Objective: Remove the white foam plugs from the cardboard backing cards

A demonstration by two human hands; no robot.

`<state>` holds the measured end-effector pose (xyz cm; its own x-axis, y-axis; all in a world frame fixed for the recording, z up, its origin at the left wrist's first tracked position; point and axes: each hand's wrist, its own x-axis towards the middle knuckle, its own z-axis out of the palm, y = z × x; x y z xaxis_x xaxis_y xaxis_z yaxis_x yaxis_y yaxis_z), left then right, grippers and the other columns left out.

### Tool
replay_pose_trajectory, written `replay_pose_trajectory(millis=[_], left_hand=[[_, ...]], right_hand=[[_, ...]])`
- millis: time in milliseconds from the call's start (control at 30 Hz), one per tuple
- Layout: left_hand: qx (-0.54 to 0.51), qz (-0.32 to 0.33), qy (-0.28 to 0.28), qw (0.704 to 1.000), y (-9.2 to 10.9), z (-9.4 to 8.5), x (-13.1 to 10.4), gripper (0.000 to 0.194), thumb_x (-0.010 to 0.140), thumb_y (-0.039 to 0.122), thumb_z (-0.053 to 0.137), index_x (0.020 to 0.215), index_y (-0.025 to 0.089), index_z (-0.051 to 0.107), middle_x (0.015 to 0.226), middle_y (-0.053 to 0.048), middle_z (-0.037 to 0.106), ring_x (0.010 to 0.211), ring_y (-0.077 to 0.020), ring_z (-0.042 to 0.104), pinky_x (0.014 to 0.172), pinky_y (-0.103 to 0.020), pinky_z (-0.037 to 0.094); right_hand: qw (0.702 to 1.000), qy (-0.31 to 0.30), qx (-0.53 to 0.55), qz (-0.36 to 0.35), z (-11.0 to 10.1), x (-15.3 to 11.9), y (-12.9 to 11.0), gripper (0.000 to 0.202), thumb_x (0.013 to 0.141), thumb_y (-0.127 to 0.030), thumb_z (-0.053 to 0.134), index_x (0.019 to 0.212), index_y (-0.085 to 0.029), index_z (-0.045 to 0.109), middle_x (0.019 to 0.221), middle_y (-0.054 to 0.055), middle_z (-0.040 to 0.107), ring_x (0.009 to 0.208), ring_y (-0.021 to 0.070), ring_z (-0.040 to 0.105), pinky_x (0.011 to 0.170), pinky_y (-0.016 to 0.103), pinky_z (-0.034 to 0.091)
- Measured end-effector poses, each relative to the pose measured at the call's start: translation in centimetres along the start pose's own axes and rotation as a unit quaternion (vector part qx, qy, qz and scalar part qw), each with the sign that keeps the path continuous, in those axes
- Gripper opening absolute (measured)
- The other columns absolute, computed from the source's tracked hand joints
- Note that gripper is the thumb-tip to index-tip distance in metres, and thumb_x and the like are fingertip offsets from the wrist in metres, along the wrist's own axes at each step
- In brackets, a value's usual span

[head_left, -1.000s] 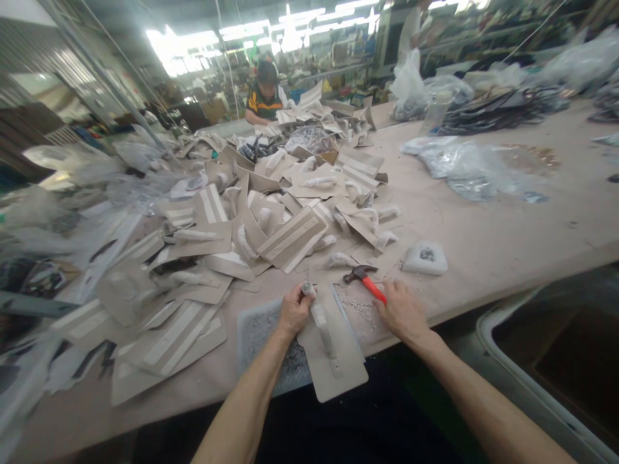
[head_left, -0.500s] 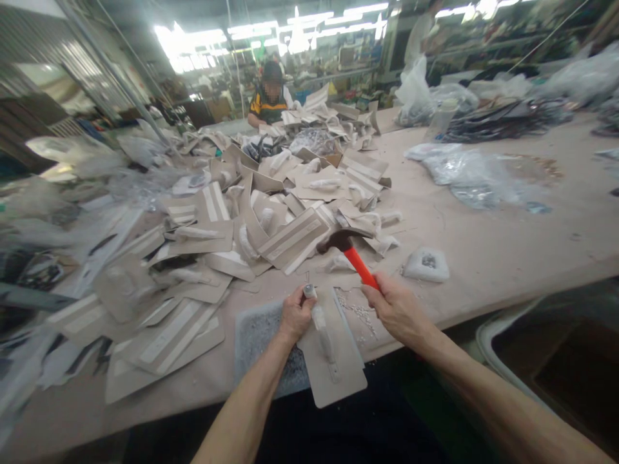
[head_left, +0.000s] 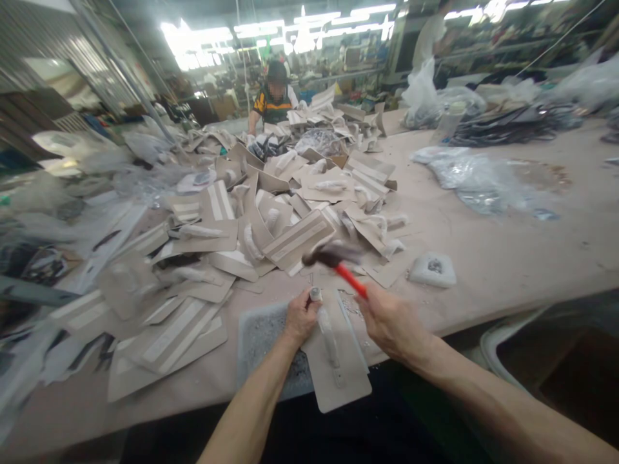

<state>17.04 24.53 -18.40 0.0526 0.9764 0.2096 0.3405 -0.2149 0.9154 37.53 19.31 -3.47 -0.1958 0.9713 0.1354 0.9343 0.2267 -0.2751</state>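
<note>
Raised over the table edge, my right hand (head_left: 394, 322) is closed around the red handle of a claw hammer (head_left: 352, 281); the dark head is blurred. Its head hangs just above my left hand (head_left: 304, 316), whose fingers pinch a short pale cylinder with a round grey top (head_left: 315, 294). This cylinder stands upright at the upper end of a plastic-wrapped handle (head_left: 329, 335), and I cannot tell whether it is a separate tool. The handle is fixed to a flat beige panel (head_left: 338, 390) that juts over the table's front edge. Beneath the panel lies a grey speckled slab (head_left: 261, 328).
A large heap of beige panels (head_left: 300, 238) with wrapped handles covers the table's middle and left. To the right sit a white block with small metal pieces (head_left: 432, 269) and clear plastic bags (head_left: 474, 177). A co-worker (head_left: 275, 100) is across the heap. A bin (head_left: 498, 341) stands lower right.
The hammer has swung down and left, closer to the pale cylinder. My left hand keeps its hold on the cylinder. The whole view has shifted slightly.
</note>
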Motion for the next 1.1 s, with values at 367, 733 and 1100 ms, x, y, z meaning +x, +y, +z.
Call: replay_pose_trajectory(millis=[367, 733, 1100], left_hand=[[-0.014, -0.003, -0.044, 0.999, -0.2, -0.3, -0.2, 0.020, 0.085, 0.028, 0.060, 0.101, 0.020, 0.068, 0.091, -0.003, 0.072, 0.085, -0.0193, 0.067, 0.080, -0.028, 0.049], [-0.117, -0.058, -0.032, 0.991, -0.2, 0.1, 0.8, 0.023, 0.075, 0.032, 0.071, 0.093, 0.018, 0.072, 0.090, -0.006, 0.077, 0.084, -0.0196, 0.070, 0.078, -0.028, 0.054], [-0.138, -0.119, 0.208, 0.961, -1.2, -1.7, -1.3, 0.039, 0.073, 0.049, 0.075, 0.090, 0.015, 0.069, 0.084, -0.008, 0.076, 0.078, -0.0206, 0.072, 0.073, -0.028, 0.056]], right_hand=[[0.976, -0.177, 0.009, 0.125, 6.2, -1.8, 8.2, 0.023, 0.102, -0.029, 0.040, 0.102, -0.015, 0.059, 0.078, 0.006, 0.064, 0.072, 0.0184, 0.061, 0.062, 0.028, 0.033], [0.976, -0.042, 0.079, -0.197, 9.0, -1.8, 1.3, 0.060, 0.087, -0.013, 0.051, 0.146, -0.021, 0.042, 0.147, 0.014, 0.043, 0.122, 0.0258, 0.049, 0.096, 0.038, 0.045], [0.976, 0.016, 0.201, -0.078, 8.9, 1.8, -1.9, 0.031, 0.085, -0.004, 0.042, 0.104, -0.017, 0.063, 0.110, 0.008, 0.064, 0.097, 0.0188, 0.057, 0.086, 0.030, 0.044]])
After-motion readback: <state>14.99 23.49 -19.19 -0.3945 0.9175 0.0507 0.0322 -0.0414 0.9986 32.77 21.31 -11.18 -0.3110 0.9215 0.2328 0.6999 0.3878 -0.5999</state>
